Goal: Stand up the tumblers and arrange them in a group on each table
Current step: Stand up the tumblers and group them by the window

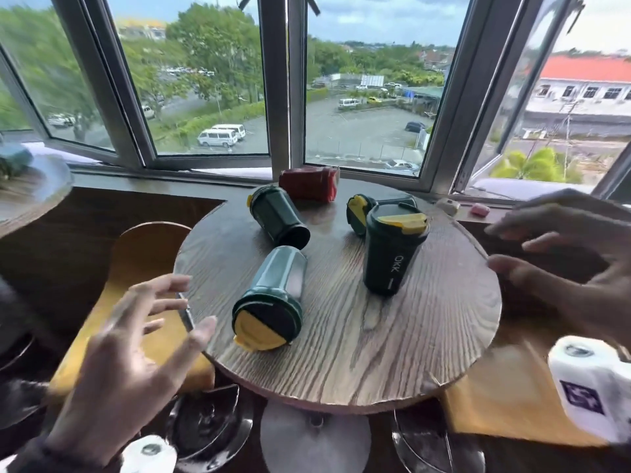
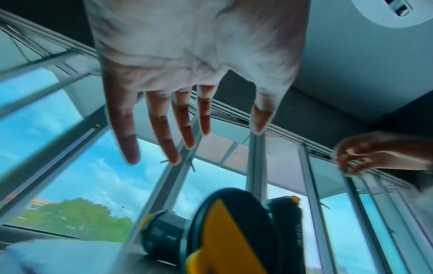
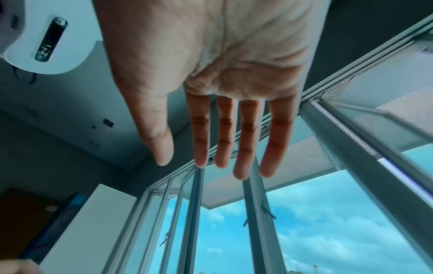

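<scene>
On the round wooden table (image 1: 358,353), one dark green tumbler (image 1: 392,249) with a yellow lid flap stands upright. Three green tumblers lie on their sides: a near one (image 1: 273,297) with its lid toward me, a far-left one (image 1: 278,216), and one (image 1: 362,208) behind the upright one. A red tumbler (image 1: 309,183) lies at the table's far edge. My left hand (image 1: 143,322) hovers with fingers spread left of the near tumbler (image 2: 232,233), holding nothing. My right hand (image 1: 560,254) hovers beyond the table's right edge, fingers straight (image 3: 234,133).
Open windows (image 1: 218,97) run along the sill behind the table. Two small pieces, one pale (image 1: 448,205) and one pink (image 1: 479,209), sit on the sill. Wooden stools (image 1: 136,302) stand at left and right below the table. Another table edge (image 1: 34,189) shows at far left.
</scene>
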A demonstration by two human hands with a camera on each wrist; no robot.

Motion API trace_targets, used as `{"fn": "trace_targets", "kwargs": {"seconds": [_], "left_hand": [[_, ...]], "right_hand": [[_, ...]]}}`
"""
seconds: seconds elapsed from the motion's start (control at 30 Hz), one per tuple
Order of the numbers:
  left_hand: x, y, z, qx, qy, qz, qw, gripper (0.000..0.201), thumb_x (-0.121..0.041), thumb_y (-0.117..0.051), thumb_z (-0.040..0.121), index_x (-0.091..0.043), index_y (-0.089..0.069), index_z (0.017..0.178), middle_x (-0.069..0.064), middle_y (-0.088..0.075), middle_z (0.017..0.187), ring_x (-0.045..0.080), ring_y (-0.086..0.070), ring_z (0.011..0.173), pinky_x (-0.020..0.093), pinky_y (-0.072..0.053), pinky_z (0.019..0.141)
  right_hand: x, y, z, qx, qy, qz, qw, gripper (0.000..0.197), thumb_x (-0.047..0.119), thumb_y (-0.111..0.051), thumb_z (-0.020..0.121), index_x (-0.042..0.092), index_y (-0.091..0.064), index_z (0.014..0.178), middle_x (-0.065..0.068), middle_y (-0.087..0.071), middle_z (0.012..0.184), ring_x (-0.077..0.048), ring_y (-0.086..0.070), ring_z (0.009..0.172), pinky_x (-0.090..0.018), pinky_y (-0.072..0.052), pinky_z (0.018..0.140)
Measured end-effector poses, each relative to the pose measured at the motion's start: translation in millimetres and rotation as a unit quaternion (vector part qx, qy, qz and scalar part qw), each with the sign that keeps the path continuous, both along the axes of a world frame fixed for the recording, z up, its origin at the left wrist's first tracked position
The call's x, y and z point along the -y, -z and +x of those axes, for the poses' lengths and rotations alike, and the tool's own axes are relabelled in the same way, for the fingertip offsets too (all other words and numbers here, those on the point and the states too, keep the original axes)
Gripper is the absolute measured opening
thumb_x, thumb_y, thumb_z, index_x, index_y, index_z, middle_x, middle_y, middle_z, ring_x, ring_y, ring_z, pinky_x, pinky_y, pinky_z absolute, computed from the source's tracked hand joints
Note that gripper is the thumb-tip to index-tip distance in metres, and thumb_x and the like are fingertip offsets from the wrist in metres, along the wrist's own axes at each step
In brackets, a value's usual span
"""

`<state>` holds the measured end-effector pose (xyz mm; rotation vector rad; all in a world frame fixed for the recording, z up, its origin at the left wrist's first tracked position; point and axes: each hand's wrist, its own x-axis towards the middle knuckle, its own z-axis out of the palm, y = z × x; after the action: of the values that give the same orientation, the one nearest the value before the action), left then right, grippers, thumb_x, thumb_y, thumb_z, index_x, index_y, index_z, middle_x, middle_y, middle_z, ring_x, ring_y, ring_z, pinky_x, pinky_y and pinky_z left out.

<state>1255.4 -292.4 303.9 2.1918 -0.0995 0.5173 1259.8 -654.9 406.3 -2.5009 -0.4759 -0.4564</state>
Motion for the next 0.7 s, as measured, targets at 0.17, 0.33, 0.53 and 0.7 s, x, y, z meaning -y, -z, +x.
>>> {"fn": "trace_targets", "kwargs": {"seconds": [0.17, 0.33, 0.53, 0.7], "left_hand": [[38, 1, 26, -0.076, 0.041, 0.132, 0.988, 0.073, -0.073, -0.061, 0.057, -0.047, -0.038, 0.122, -0.025, -0.043, 0.123, -0.004, -0.048, 0.111, 0.027, -0.045, 0.085], [55, 20, 42, -0.096, 0.025, 0.23, 0.968, 0.088, -0.078, -0.058, 0.052, -0.039, -0.03, 0.126, -0.013, -0.038, 0.129, 0.012, -0.046, 0.116, 0.035, -0.047, 0.094], [60, 36, 53, -0.083, 0.026, 0.241, 0.967, 0.086, -0.056, -0.077, 0.056, -0.036, -0.023, 0.12, -0.003, -0.027, 0.126, 0.023, -0.052, 0.104, 0.038, -0.055, 0.078], [52, 28, 61, -0.043, 0.032, 0.209, 0.976, 0.083, -0.045, -0.082, 0.052, -0.032, -0.035, 0.118, -0.004, -0.04, 0.119, 0.017, -0.052, 0.101, 0.032, -0.052, 0.083]], "right_hand": [[-25, -13, 75, 0.012, -0.026, -0.109, 0.994, 0.06, 0.062, -0.062, 0.068, 0.029, -0.058, 0.117, 0.005, -0.053, 0.123, -0.011, -0.054, 0.107, -0.029, -0.046, 0.091], [-35, 12, 134, -0.093, -0.046, -0.205, 0.973, 0.084, 0.065, -0.063, 0.066, 0.028, -0.039, 0.137, 0.0, -0.033, 0.144, -0.019, -0.039, 0.128, -0.028, -0.033, 0.1], [-40, 36, 159, -0.148, -0.027, -0.236, 0.96, 0.097, 0.065, -0.07, 0.061, 0.032, -0.03, 0.142, -0.003, -0.032, 0.147, -0.022, -0.035, 0.134, -0.037, -0.032, 0.11], [-37, 43, 162, -0.132, -0.041, -0.209, 0.968, 0.087, 0.045, -0.076, 0.069, 0.027, -0.033, 0.142, -0.004, -0.044, 0.137, -0.021, -0.044, 0.123, -0.03, -0.036, 0.101]]}}
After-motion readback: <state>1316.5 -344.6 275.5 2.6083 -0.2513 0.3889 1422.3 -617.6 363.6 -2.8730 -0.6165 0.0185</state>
